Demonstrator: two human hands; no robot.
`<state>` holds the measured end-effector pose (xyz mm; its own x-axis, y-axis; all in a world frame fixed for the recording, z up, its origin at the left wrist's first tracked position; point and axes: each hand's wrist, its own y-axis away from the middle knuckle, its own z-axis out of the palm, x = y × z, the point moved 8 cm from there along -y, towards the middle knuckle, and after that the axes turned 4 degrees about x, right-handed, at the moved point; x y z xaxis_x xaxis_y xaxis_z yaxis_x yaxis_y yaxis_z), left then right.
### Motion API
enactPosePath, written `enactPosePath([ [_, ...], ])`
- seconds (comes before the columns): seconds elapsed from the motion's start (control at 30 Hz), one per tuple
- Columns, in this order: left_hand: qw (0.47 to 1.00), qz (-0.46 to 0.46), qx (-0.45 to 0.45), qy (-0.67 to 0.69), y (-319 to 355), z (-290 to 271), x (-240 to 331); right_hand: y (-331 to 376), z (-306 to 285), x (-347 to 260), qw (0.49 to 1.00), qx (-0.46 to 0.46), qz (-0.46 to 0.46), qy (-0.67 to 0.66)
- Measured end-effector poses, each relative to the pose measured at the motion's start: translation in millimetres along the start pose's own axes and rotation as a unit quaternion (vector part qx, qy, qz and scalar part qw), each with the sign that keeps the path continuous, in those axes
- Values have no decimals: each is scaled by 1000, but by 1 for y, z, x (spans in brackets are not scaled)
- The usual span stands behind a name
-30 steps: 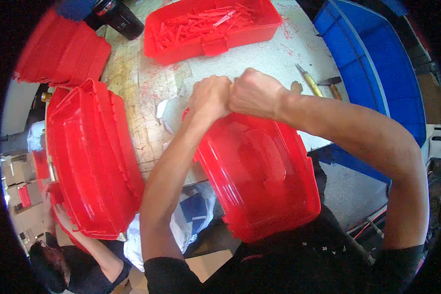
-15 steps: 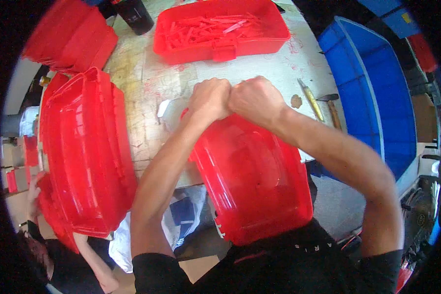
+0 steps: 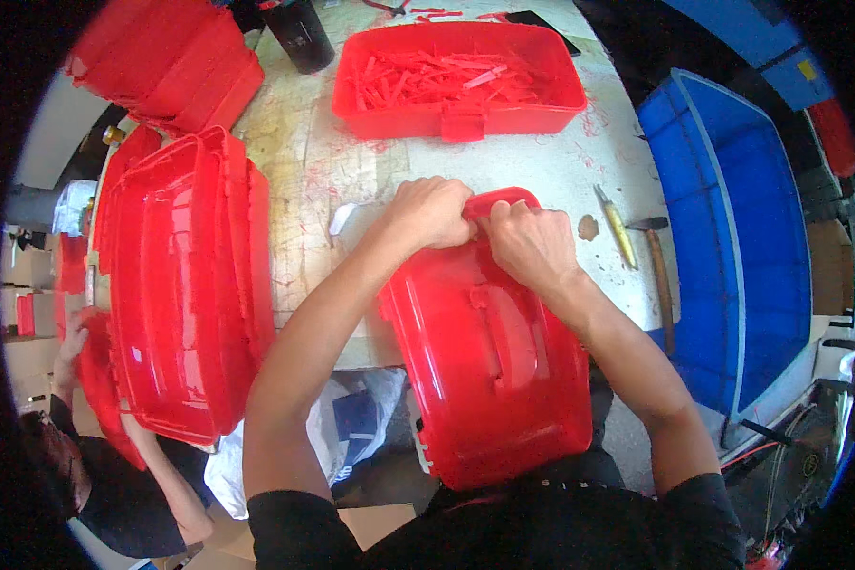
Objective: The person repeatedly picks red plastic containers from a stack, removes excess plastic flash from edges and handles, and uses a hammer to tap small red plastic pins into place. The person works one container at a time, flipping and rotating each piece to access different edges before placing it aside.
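A glossy red plastic box leans between my body and the table edge, its far end up on the table. A long raised handle runs along its upper face. My left hand is closed over the left side of that far end. Close beside it, my right hand is closed on the same end, knuckles up. A piece of red rim shows between and beyond the two fists. The fingertips are hidden, so whether they pinch anything smaller cannot be seen.
Behind stands an open red box of red strips. Nested red shells fill the left, near a co-worker's hand. A black cup is at the back. Rightward lie a yellow-handled tool, a hammer and a blue crate.
My hands have come nearer to me and slightly apart, the right one turning. The red box has tilted, and its handle now shows. The whole view has shifted a little.
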<state>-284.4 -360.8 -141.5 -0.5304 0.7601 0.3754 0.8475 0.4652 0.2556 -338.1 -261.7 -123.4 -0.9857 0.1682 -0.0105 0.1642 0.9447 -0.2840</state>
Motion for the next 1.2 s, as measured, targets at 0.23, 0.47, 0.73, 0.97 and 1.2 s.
enactPosePath([
  [0.23, 999, -22, 7, -26, -8, 3, -2, -7, -8, 2, 999, -17, -27, -38],
  [0.47, 996, -57, 17, -60, 1, 0, 6, -10, -13, 4, 994, -71, -77, -34],
  [0.73, 998, -24, 28, -59, 0, 8, 5, -9, -13, -1, 993, -19, -117, -4],
  [0.97, 952, 113, 282, 34, 68, -58, 26, -17, -24, 24, 993, -68, -94, -18],
  [1.2, 717, -252, 371, 534, 348, 92, -8, 13, -31, 96, 995, -91, 35, -32],
])
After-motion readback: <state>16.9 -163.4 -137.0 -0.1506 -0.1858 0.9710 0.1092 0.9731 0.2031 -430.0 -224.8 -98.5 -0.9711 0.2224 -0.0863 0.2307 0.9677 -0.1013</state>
